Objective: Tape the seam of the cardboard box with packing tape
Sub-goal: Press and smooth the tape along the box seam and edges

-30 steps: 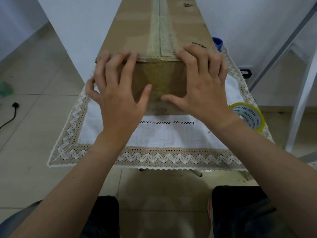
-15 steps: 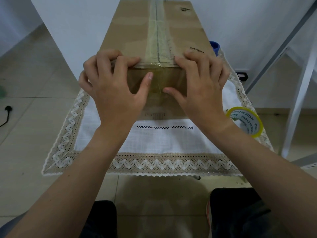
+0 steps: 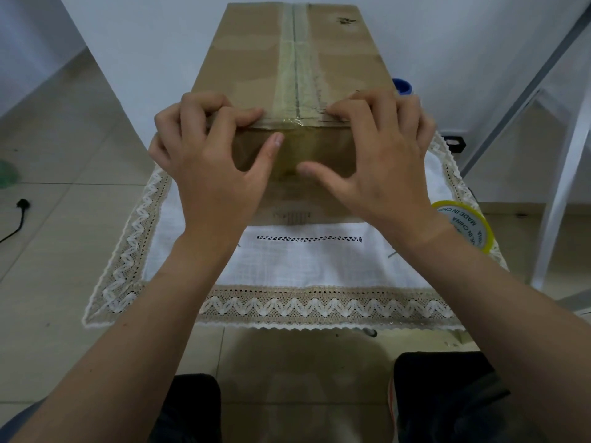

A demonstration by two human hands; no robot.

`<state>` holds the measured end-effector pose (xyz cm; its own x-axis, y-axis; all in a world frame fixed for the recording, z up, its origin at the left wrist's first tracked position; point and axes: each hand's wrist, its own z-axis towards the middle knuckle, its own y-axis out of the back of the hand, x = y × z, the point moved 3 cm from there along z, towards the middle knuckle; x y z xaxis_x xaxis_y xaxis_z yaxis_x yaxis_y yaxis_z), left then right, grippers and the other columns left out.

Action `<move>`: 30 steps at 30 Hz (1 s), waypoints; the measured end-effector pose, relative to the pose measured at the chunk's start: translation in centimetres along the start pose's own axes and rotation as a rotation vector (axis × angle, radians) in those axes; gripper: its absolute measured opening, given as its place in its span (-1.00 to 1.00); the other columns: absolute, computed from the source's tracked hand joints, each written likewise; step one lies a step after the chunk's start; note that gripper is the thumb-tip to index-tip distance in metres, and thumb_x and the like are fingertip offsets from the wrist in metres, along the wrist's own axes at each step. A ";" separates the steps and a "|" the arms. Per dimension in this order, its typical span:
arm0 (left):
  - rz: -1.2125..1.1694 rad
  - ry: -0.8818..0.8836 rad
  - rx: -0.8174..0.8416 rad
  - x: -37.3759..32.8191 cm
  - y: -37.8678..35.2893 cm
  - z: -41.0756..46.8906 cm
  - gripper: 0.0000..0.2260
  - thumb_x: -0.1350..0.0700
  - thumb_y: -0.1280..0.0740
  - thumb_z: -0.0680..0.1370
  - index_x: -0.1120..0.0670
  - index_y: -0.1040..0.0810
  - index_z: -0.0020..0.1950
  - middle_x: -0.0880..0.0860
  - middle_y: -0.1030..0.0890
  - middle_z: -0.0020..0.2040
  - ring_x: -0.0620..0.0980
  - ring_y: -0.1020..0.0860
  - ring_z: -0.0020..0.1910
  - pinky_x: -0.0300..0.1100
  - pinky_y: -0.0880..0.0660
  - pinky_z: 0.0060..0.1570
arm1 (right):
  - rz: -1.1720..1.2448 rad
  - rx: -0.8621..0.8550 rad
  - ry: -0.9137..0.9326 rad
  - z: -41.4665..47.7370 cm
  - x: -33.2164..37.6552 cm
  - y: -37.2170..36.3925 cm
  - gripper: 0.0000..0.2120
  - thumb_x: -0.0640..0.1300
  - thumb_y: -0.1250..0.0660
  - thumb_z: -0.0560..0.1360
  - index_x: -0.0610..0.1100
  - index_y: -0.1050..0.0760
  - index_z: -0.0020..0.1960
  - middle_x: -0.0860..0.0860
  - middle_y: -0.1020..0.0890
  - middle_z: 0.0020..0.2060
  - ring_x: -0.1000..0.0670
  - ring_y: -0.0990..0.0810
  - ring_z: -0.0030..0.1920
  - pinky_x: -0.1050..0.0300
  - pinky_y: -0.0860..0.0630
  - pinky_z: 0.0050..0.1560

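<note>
A long brown cardboard box (image 3: 249,55) lies on the cloth-covered table, its length running away from me. Clear packing tape (image 3: 295,65) covers the centre seam on top and folds down over the near end face. My left hand (image 3: 211,164) grips the near top edge left of the seam, fingers curled on top, thumb pressed on the end face. My right hand (image 3: 380,161) does the same right of the seam, its thumb flat on the taped end face. A yellow-rimmed tape roll (image 3: 467,225) lies on the cloth beside my right wrist.
A white cloth (image 3: 313,266) with a lace zigzag border covers the small table. A blue object (image 3: 402,86) peeks out behind the box's right side. A white metal frame (image 3: 563,174) stands on the right. A black cable (image 3: 19,212) lies on the tiled floor to the left.
The fingers of both hands have curled tighter over the box's near top edge. The thumbs have shifted a little on the taped end face. The box appears lower in view.
</note>
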<state>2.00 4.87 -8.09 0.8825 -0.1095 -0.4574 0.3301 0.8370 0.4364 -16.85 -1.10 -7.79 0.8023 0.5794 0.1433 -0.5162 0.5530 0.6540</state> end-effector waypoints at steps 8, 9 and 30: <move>-0.121 -0.010 0.141 -0.8 -0.6 1.0 -0.72 -0.17 -0.45 0.55 -0.07 -0.71 0.18 -0.03 -0.64 0.13 0.16 -0.50 0.26 0.28 -0.46 0.20 | 0.172 -0.065 -0.011 2.5 2.1 0.4 -0.78 0.17 -0.36 0.59 0.10 -0.71 0.06 0.13 -0.68 0.02 -0.15 -0.54 0.08 -0.17 -0.43 0.12; -0.128 -0.004 0.143 -0.8 -0.7 1.1 -0.73 -0.17 -0.44 0.56 -0.12 -0.72 0.20 -0.04 -0.63 0.12 0.16 -0.49 0.26 0.28 -0.46 0.20 | 0.183 -0.063 -0.006 2.6 2.2 0.3 -0.79 0.15 -0.36 0.59 0.09 -0.72 0.06 0.11 -0.69 -0.01 -0.15 -0.55 0.07 -0.19 -0.44 0.11; -0.174 0.001 0.191 -0.5 -0.6 1.6 -0.80 -0.08 -0.42 0.60 -0.15 -0.72 0.20 -0.11 -0.63 0.03 0.17 -0.48 0.18 0.32 -0.49 0.13 | 0.298 0.077 -0.066 3.6 0.6 0.3 -0.81 0.17 -0.45 0.51 0.13 -0.74 0.02 0.11 -0.68 -0.14 -0.14 -0.48 0.04 -0.21 -0.41 0.12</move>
<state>1.89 3.58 -6.83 0.8069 -0.2422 -0.5387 0.5339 0.6894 0.4896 -15.39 -2.76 -4.82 0.6384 0.6674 0.3834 -0.7094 0.3168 0.6296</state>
